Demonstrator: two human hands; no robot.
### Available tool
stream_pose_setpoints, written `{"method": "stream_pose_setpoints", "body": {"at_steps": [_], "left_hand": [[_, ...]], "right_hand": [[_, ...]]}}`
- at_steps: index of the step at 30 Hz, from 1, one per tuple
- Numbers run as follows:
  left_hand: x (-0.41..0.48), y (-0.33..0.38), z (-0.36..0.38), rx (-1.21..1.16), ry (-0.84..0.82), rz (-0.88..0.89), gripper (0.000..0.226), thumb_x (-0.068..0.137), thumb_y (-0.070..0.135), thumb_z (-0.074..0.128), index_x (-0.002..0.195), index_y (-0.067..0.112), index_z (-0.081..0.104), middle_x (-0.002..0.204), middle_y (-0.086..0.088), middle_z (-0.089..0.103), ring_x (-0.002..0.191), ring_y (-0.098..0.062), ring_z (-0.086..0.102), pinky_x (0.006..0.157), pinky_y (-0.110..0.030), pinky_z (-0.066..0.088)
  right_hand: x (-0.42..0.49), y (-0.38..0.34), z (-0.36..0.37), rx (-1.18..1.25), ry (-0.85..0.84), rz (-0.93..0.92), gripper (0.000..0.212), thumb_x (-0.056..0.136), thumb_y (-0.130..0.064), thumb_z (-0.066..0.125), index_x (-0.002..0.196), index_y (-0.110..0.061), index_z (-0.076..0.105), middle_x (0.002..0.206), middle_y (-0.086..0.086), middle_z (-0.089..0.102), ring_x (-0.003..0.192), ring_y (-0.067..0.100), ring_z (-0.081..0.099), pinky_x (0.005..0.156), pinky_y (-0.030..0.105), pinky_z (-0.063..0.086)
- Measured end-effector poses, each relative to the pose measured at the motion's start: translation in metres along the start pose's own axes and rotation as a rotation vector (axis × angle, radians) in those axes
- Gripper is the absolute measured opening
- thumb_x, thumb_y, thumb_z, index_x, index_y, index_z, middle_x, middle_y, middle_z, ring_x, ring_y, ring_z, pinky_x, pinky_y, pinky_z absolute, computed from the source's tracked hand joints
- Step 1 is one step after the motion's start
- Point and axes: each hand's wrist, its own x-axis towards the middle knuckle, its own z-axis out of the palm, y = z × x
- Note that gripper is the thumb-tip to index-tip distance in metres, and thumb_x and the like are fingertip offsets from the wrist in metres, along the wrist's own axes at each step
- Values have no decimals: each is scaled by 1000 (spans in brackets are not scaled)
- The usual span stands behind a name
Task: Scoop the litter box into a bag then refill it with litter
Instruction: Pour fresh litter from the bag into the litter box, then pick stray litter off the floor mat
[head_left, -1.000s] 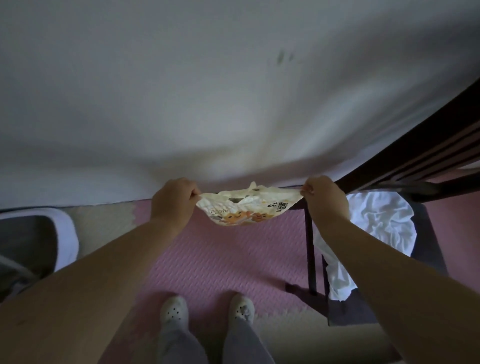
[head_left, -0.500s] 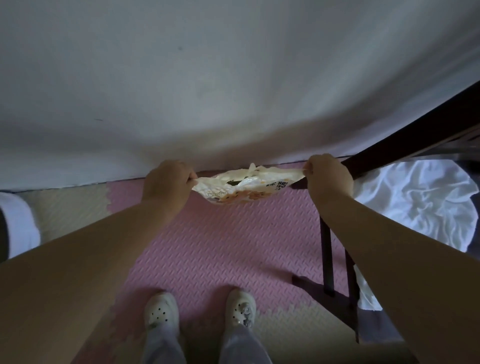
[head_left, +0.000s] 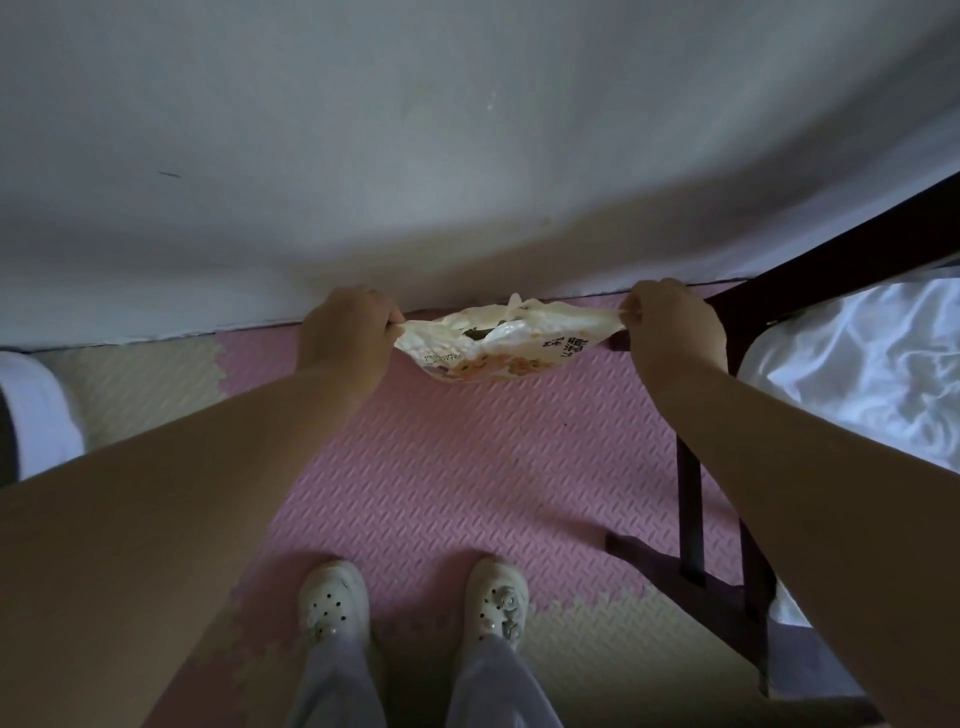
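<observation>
A cream plastic bag (head_left: 493, 345) with orange pictures and dark print hangs in the air in front of me, above the pink floor mat. My left hand (head_left: 345, 332) pinches its left top corner. My right hand (head_left: 672, 332) pinches its right top corner. The bag's mouth is pulled wide between them, and a dark gap shows inside. The white rim of the litter box (head_left: 36, 410) shows only at the far left edge; its inside is hidden.
A white wall (head_left: 467, 156) stands straight ahead. A dark frame (head_left: 691, 493) with white cloth (head_left: 857, 374) over it stands at the right. My two feet in white clogs (head_left: 415, 603) stand on pink and cream foam mats (head_left: 467, 483).
The view has swung right, so the litter box has slid almost out at the left. Both hands still hold the bag's corners, stretched a little wider.
</observation>
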Motion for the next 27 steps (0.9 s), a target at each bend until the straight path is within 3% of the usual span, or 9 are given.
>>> {"method": "stream_pose_setpoints", "body": {"at_steps": [6,11,17,19,23,27], "left_hand": [[-7,2,-15,25,-3,35,16,87,9,54,78,15,65,83,-5,58,88,-31,53,63,-35,40],[-14,22,-85,92,-9,213,26,93,33,47,109,21,64,106,0,63,101,-25,54,77,-39,48],[-66,78,-251,113,73,361,42,90,39,31,90,21,69,87,6,64,84,-17,56,64,-34,49],[-91,98,-317,117,174,397,36,89,35,36,90,22,70,86,8,66,84,-16,59,62,-34,51],[-146,142,-460,65,386,438,21,94,29,52,106,25,69,101,10,68,94,-14,61,70,-30,50],[-207,178,-596,75,529,424,33,95,40,46,121,27,61,119,9,62,109,-14,56,85,-31,47]], "right_hand": [[-12,-11,-11,55,11,-45,23,97,-17,44,100,-8,65,102,13,60,89,31,57,68,36,46],[-40,-39,-79,131,76,-187,23,97,-26,45,107,-14,62,109,8,60,96,28,57,71,32,42],[-113,-82,-250,192,215,-470,25,97,-27,48,118,-20,60,116,-4,60,105,15,56,82,31,49],[-145,-96,-321,214,285,-536,25,96,-27,50,117,-21,61,114,-6,61,102,12,57,79,27,48],[-211,-119,-457,212,445,-617,27,96,-30,50,121,-24,60,116,-10,60,101,8,56,78,19,39],[-274,-141,-562,150,535,-666,41,97,-39,44,134,-22,49,132,-6,53,119,13,50,93,26,41]]}}
